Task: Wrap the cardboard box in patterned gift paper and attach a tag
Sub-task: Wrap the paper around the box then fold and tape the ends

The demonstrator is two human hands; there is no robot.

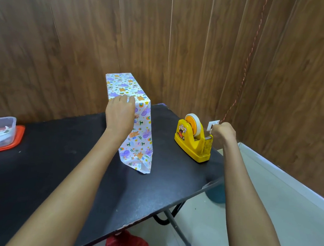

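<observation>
Black table (54, 182), wood-panel wall behind it.

Box (136, 136) fully wrapped in animal-print gift paper, mid-table, standing on a narrow side. Its top face runs away from the person toward the wall, and its folded end flap faces the camera. Can't tell whether the height or the depth is the longer axis.

Yellow tape dispenser (192, 143) stands right of the box, well apart from it, near the table's right edge. It carries a tape roll with an orange core, and its cutter end points toward the person.

Clear plastic tub (10, 123) at the far left edge, sitting on a red lid (17, 139). Inside are white paper scraps and something red; can't make out more.

Left hand (120, 115) on the box's near top edge, fingers curled over the top, gripping it.

Right hand (224, 133) closed, pinching a small white tag (212, 125), just beside the dispenser's cutter end. Red twine (246, 61) rises from the tag up along the wall.
</observation>
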